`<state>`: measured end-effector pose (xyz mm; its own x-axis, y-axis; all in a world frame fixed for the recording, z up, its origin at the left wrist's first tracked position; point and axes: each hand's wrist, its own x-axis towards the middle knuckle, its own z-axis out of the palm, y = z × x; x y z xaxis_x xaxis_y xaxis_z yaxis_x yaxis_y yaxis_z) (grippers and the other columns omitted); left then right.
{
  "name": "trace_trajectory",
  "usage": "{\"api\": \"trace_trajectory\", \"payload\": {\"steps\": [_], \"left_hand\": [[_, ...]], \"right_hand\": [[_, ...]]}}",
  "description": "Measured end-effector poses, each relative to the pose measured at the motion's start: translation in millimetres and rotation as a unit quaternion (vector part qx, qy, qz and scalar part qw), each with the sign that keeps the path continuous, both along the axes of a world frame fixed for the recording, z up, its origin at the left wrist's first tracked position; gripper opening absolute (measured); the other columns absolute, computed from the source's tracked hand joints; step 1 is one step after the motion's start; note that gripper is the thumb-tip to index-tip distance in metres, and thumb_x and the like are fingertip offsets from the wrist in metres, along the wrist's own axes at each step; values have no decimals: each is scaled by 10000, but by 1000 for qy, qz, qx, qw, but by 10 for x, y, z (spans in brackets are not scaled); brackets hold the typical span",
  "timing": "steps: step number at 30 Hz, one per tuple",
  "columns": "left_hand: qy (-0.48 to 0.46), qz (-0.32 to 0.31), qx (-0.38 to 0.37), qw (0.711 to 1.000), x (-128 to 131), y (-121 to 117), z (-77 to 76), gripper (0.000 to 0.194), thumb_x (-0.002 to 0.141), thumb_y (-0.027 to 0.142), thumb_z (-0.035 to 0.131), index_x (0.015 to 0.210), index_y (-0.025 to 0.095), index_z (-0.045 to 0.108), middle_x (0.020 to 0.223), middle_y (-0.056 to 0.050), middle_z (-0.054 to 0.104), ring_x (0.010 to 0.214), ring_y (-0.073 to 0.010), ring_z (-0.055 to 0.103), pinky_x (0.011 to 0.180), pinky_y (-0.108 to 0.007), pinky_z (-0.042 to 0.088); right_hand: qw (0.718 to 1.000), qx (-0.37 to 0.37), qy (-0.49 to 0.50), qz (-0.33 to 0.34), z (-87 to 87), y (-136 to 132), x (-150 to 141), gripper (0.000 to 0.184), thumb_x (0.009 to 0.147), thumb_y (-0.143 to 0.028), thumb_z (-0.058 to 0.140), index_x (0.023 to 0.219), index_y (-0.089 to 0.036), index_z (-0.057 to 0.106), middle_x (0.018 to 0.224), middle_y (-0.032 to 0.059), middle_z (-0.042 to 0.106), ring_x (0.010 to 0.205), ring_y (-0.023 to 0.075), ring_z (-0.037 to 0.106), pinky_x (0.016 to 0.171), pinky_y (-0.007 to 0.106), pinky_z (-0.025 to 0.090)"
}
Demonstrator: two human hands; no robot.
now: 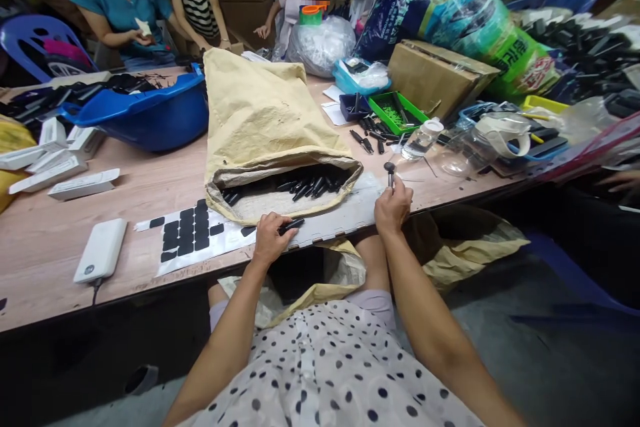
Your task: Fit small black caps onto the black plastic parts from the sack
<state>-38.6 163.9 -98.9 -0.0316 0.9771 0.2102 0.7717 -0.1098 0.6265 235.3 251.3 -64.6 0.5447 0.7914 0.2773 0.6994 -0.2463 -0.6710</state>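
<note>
My left hand is closed around a small black pen-like piece, at the table's front edge. Just beyond it lies a cream woven sack, its mouth towards me, with several similar black pieces inside. To the right, my right hand grips a thin tool with a round dark head, which points up and away from me. Its exact kind is unclear. A pale flat board lies under the front of the sack, between my hands.
Left are a sheet of black stickers, a white power bank, white boxes and a blue basin. Right stand a clear jar, a green tray and a cardboard box. Several people sit across the table.
</note>
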Motion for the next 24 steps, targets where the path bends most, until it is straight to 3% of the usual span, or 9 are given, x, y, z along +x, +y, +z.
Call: {"api": "trace_trajectory", "payload": {"steps": [2,4,7,10,14,18,24], "left_hand": [[-3,3,-8,1000,15,2,7,151,789,265,758,935,231,745,874,-38,659,896,-215,563,859,-362,456],[-9,11,-17,1000,30,10,16,156,774,252,762,928,234,749,867,-35,653,893,-213,559,857,-359,455],[-24,24,-32,999,48,26,27,158,760,238,768,918,239,753,868,-29,653,891,-208,554,860,-355,448],[-34,32,-48,998,59,40,29,157,752,224,773,907,242,754,880,-23,659,895,-201,553,872,-351,440],[-34,35,-51,997,79,54,24,143,752,226,770,893,240,751,860,-20,649,896,-200,553,871,-350,438],[-28,51,-58,997,107,58,33,121,742,205,773,857,232,749,845,-21,648,896,-204,559,866,-352,438],[-44,46,-54,996,116,49,71,167,733,183,776,887,248,767,863,-15,667,898,-202,563,871,-350,436]], "right_hand": [[994,89,22,65,37,-241,-125,418,942,-223,419,1270,-117,657,1057,151,593,960,244,585,888,381,485],[974,135,39,176,52,-503,-307,392,971,-291,428,1247,-143,664,1054,135,617,943,221,600,874,359,508],[928,133,57,344,28,-821,-606,354,991,-289,440,1217,-164,682,1022,109,654,959,198,626,876,321,525],[896,110,49,429,-21,-991,-821,362,986,-248,446,1252,-164,678,972,89,667,901,180,639,824,286,536],[894,101,-5,436,-88,-1066,-928,411,1018,-230,382,1302,-167,673,978,96,664,889,177,638,816,277,529],[895,43,-61,440,-150,-1051,-923,421,999,-205,390,1295,-181,688,914,88,645,835,187,622,770,277,523],[908,59,-36,413,-81,-989,-864,433,1015,-217,366,1317,-170,672,985,105,649,893,185,628,825,279,521]]}}
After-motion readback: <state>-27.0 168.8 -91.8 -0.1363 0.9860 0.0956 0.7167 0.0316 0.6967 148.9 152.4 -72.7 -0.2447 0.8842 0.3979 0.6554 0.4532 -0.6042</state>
